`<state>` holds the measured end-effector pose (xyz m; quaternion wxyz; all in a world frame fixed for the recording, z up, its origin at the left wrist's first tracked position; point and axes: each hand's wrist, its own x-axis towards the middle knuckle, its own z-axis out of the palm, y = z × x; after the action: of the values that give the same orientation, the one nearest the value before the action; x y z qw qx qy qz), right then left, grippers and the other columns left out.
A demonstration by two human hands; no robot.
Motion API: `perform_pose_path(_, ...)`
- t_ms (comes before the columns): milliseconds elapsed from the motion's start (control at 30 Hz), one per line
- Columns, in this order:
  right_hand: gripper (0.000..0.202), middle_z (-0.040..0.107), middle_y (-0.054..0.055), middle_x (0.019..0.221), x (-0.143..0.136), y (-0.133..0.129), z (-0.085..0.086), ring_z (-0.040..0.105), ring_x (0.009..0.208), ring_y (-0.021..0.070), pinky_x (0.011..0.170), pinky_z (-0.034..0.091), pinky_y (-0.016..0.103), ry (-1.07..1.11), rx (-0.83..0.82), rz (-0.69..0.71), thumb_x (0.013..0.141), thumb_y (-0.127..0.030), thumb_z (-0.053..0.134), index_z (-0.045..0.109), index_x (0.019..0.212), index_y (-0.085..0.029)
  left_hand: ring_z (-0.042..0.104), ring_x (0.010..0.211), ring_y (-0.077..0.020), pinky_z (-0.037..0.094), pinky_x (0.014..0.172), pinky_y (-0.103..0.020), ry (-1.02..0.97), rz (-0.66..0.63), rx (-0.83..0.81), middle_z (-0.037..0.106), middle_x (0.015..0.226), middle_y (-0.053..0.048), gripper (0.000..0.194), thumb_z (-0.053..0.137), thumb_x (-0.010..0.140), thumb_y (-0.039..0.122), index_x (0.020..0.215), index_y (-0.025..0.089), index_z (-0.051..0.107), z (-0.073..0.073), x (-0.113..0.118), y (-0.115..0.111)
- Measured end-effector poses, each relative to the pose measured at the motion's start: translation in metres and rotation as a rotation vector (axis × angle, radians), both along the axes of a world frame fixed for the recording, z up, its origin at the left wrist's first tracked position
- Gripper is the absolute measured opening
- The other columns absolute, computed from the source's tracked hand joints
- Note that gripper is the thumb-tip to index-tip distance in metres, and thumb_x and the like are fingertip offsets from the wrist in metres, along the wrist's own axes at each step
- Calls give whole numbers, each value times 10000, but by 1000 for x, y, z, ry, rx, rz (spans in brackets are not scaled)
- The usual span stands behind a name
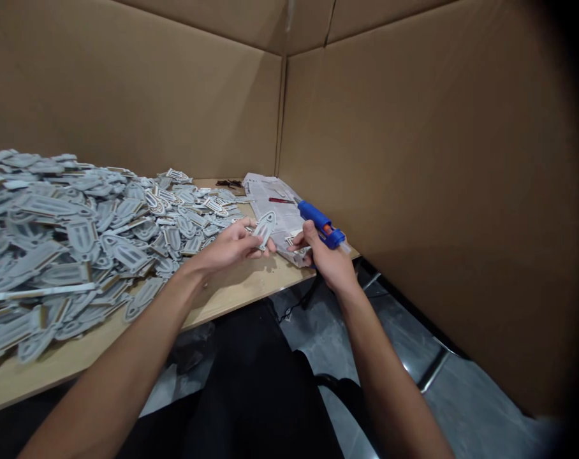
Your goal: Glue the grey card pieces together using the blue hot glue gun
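Observation:
Between the thumb and fingers of my left hand (236, 245) is a small flat grey-white piece (264, 228), pointed at its upper end. My right hand (331, 256) is wrapped round a blue hot glue gun (318, 220), whose nozzle points up and left, away from me. A clear glue stick (345, 247) juts from the gun's back end. Below and between both hands, another pale piece (296, 239) rests at the paper's near edge, partly behind my right fingers. The gun's handle is mostly hidden by my palm.
A big heap of similar grey-white pieces (83, 236) covers the left of the wooden table (244, 284). Printed paper (277, 213) with a thin red tool (280, 201) lies at the back right. Dark scraps (229, 183) sit behind. Cardboard walls (198, 89) enclose the back and right.

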<state>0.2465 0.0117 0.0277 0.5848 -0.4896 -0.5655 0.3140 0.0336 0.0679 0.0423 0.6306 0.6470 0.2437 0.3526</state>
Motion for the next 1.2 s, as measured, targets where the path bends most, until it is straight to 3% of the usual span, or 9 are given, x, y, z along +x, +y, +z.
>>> perform_pose_path(233, 626, 762, 92, 909, 4, 14, -7, 678, 627, 160, 500, 485, 227, 215, -28, 10, 849, -811, 661, 678, 833, -186, 682, 713, -162, 404, 579, -239, 186, -320, 65, 785, 937, -127, 205, 701, 912, 314, 1018, 201, 567, 5, -4, -8)
perform_pose_path(367, 650, 756, 92, 925, -2, 13, -1, 743, 760, 205, 550, 534, 237, 278, -14, 93, 801, -851, 671, 587, 793, -206, 655, 630, -155, 351, 517, -249, 243, -438, 9, 794, 961, -157, 201, 695, 919, 325, 1001, 203, 558, 5, -4, -13)
perform_pose_path(533, 685, 723, 72, 858, -3, 1, 10, 752, 775, 234, 565, 573, 268, 347, 5, 263, 771, -894, 655, 493, 786, -229, 643, 564, -145, 294, 477, -239, 222, -295, -53, 791, 889, -127, 271, 737, 874, 300, 1003, 210, 516, 2, -2, -9)
perform_pose_path(667, 623, 701, 50, 758, 3, -3, 9, 731, 679, 226, 562, 579, 295, 255, -52, 321, 836, -838, 665, 559, 778, -227, 698, 653, -168, 329, 511, -232, 90, -176, -90, 785, 901, -119, 318, 751, 861, 275, 1001, 211, 472, 4, -2, -5)
perform_pose_path(833, 613, 703, 55, 743, 3, 2, 3, 745, 733, 238, 683, 618, 321, 177, -99, 177, 820, -815, 705, 639, 765, -208, 663, 587, -156, 315, 482, -237, 107, -308, -83, 791, 899, -152, 320, 772, 852, 312, 967, 203, 495, 10, -5, -11)
perform_pose_path(1000, 593, 721, 55, 880, -5, 0, 9, 761, 912, 250, 738, 624, 300, 312, -35, 318, 826, -790, 713, 575, 793, -214, 694, 611, -175, 368, 493, -246, 245, -423, -73, 796, 903, -148, 294, 774, 863, 316, 984, 204, 531, 6, -5, -13)
perform_pose_path(1067, 617, 700, 43, 848, -5, -5, 14, 761, 892, 256, 713, 628, 301, 349, -32, 344, 801, -802, 722, 513, 764, -222, 695, 621, -159, 378, 500, -231, 213, -344, -110, 793, 904, -131, 288, 765, 875, 299, 993, 203, 520, 2, -4, -9)
perform_pose_path(1200, 632, 658, 13, 752, 3, -11, 18, 753, 733, 228, 597, 607, 269, 351, -102, 399, 795, -811, 725, 499, 756, -223, 679, 642, -128, 417, 525, -205, -5, -60, -212, 780, 890, -100, 294, 788, 840, 222, 979, 182, 532, -1, -5, 0)
